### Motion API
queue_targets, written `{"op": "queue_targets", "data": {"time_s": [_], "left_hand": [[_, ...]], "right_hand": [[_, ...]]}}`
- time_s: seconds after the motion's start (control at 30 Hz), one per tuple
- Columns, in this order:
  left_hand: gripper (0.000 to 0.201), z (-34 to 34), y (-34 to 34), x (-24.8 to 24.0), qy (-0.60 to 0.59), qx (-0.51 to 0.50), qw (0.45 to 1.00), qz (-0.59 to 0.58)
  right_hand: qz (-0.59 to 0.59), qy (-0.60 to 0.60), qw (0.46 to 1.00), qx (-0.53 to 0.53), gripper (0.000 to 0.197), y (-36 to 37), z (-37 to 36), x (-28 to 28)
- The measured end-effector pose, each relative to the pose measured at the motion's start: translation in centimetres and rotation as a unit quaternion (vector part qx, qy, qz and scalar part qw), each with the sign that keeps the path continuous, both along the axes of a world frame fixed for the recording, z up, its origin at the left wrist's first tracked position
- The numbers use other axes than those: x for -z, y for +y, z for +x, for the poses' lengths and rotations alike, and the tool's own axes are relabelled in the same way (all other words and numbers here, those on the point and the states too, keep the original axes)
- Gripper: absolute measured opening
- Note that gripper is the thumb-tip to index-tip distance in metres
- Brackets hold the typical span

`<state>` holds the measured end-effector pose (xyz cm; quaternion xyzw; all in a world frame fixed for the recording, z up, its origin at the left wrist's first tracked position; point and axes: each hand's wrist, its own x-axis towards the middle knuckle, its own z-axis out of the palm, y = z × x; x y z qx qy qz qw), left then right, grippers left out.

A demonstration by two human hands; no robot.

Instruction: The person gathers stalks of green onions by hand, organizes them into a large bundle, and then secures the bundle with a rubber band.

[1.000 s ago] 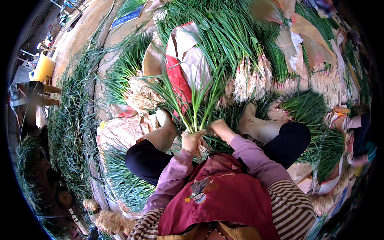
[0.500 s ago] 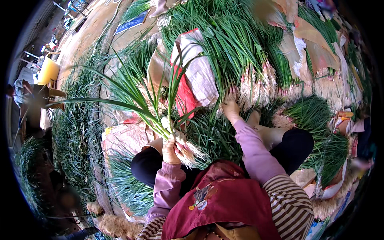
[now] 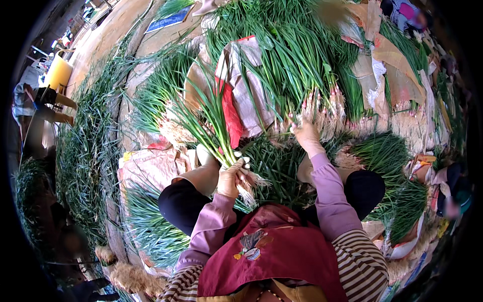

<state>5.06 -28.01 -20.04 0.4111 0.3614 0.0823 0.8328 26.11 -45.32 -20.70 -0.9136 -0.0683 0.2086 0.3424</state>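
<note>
My left hand (image 3: 229, 182) is closed around a small bunch of spring onions (image 3: 219, 132). Their green leaves fan up and to the left, and the pale roots hang out to the right of my fist. Farther off and to the right, my right hand (image 3: 306, 134) pinches the pinkish base of a spring onion at the near edge of a large pile (image 3: 297, 60). That pile lies with its leaves pointing away and its whitish roots toward me. The tips of my right fingers are partly lost among the roots.
A pale sack with a red edge (image 3: 244, 85) lies on the pile. Pinkish sacking (image 3: 151, 171) and more onions (image 3: 156, 221) lie by my left knee. Loose leaves cover the ground between my legs. Another bundle (image 3: 387, 153) is at right. A yellow container (image 3: 59, 71) and people are beyond.
My left hand has moved right and slightly up, bringing the bunch nearer my middle; its leaves are gathered closer. My right hand has shifted a little right along the root edge.
</note>
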Motion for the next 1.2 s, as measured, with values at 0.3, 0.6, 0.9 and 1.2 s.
{"op": "queue_targets", "data": {"time_s": [0.3,0.6,0.9,1.2], "left_hand": [[0.017,2.6,-2.4,2.6,0.037,0.038,0.998,-0.041],[0.011,2.0,-1.5,3.0,-0.059,0.037,0.989,-0.127],[0.016,2.0,-1.1,2.2,0.010,0.086,0.989,-0.121],[0.019,0.8,-0.2,2.0,-0.068,0.097,0.951,-0.287]], "right_hand": [[0.218,-0.082,0.934,-0.270,0.012,0.8,-9.3,0.9],[-0.052,0.048,0.951,-0.300,0.047,-1.8,-5.9,3.1],[0.194,0.244,0.881,-0.356,0.081,3.7,-6.5,1.2],[0.216,0.321,0.811,-0.439,0.053,4.6,-5.9,-0.2]]}}
